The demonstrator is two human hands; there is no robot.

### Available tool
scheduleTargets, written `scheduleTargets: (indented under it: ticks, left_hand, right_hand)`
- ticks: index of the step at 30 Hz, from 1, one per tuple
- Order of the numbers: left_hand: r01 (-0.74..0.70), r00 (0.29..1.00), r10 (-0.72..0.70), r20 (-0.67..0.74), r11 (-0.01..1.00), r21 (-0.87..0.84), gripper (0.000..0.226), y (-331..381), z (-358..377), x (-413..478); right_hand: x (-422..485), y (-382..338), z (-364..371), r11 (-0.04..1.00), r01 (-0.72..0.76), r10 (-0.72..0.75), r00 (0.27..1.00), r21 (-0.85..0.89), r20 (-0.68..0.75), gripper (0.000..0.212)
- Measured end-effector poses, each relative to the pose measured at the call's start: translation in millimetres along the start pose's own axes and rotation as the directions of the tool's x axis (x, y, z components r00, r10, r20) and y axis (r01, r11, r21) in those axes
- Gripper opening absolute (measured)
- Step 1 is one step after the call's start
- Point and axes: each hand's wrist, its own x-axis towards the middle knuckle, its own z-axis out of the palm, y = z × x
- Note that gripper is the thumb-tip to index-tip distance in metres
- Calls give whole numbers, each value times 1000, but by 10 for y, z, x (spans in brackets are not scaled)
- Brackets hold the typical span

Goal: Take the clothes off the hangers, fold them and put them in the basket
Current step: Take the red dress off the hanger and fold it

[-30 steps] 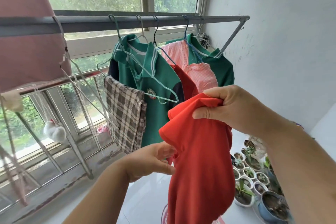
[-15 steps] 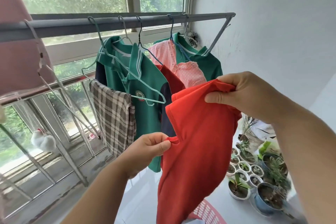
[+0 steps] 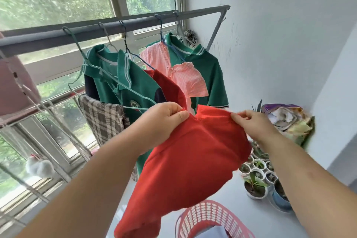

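Note:
A red shirt hangs spread in front of me, off its hanger. My left hand pinches its top edge on the left, and my right hand pinches the top edge on the right. Behind it, on the grey rail, hang a green polo, a darker red garment, a pink checked shirt and a second green polo. A brown plaid cloth hangs lower left. The pink basket stands below the shirt, with something pale inside.
Small potted plants crowd the floor by the white wall on the right, under a crumpled bag. A window with metal bars runs along the left. A pink cloth hangs at far left.
My left hand rose from the shirt's lower fold to its top edge. Both hands now hold the red shirt spread out by its top. The view tilted down, showing the basket.

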Motion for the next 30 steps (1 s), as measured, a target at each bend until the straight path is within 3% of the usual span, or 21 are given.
scheduleTargets:
  ticks: [4, 7, 9, 11, 14, 17, 19, 24, 26, 30]
  left_hand:
    - [127, 991, -129, -41, 991, -29, 29, -43, 198, 104]
    - [195, 978, -198, -59, 979, -55, 34, -181, 349, 125]
    - [242, 969, -245, -37, 968, -72, 35, -278, 457, 140]
    - [287, 957, -290, -12, 951, -118, 34, -376, 549, 138]
    - [331, 943, -330, 37, 930, -159, 40, -496, 689, 127]
    - [350, 937, -343, 74, 923, -157, 41, -619, 769, 134]
    - [360, 933, -351, 82, 917, -170, 41, -710, 811, 139]
    - [415, 910, -397, 123, 884, -215, 33, -1006, 1023, 145]
    - [410, 912, -395, 115, 893, -186, 39, -1110, 1164, 135]
    - [460, 887, -444, 124, 871, -172, 27, -1306, 1514, 178]
  right_hand:
    - [-185, 473, 148, 958, -280, 283, 959, 64, -27, 49]
    - [-463, 697, 206, 801, -573, 520, 809, 171, 274, 74]
    - [-606, 814, 263, 753, -649, 528, 697, 112, 486, 88]
    - [-684, 917, 385, 756, -648, 487, 654, 96, 579, 94]
    - [-730, 1020, 575, 729, -642, 408, 686, 238, 602, 88]
    - [-695, 1033, 610, 616, -599, 329, 786, 512, 523, 72]
    - [-665, 1030, 548, 606, -530, 283, 841, 593, 461, 61]
    - [-657, 1156, 464, 665, -475, 318, 879, 577, 356, 46]
    - [-655, 1233, 452, 701, -467, 341, 883, 539, 322, 44]
    - [-592, 1492, 474, 679, -505, 395, 863, 532, 315, 26]
